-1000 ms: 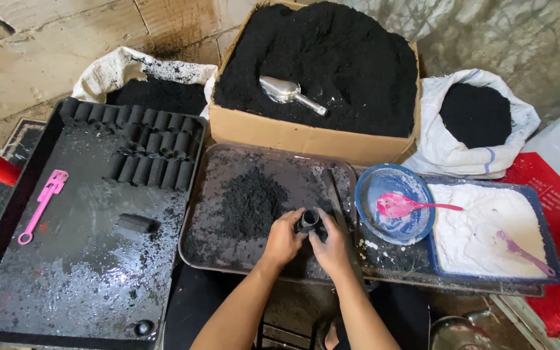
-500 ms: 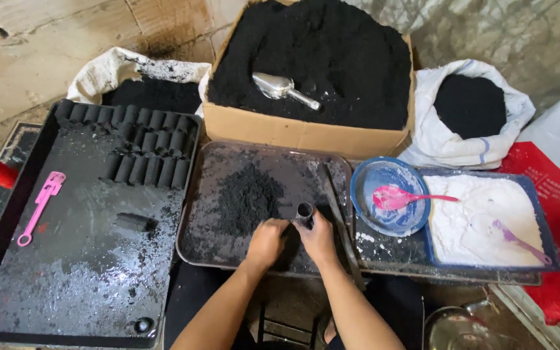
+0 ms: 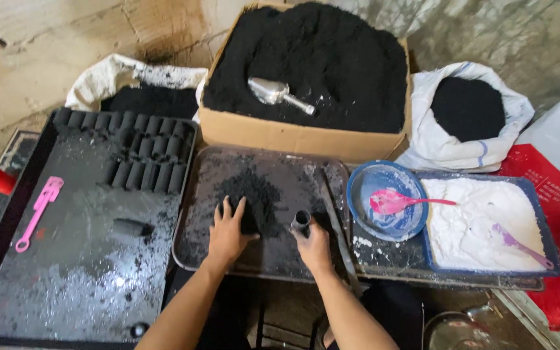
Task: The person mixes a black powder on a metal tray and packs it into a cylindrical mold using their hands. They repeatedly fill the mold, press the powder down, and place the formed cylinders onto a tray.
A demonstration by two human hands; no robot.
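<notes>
Head camera view, looking down: the left hand (image 3: 228, 232) lies palm-down, fingers spread flat on a small heap of black powder (image 3: 252, 199) in the middle metal tray (image 3: 197, 249). The right hand (image 3: 313, 246), beside it, has its grip closed around one short black tube (image 3: 301, 222) standing upright on the same tray. Three trays sit side by side. Two pink spoons, one metal scoop (image 3: 279, 94) and two white sacks of black powder are visible.

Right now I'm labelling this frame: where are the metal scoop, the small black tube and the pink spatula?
metal scoop (image 3: 268, 91), head view, on its bowl.
small black tube (image 3: 302, 222), head view, on its upper wall.
pink spatula (image 3: 39, 203), head view, on its handle.
</notes>
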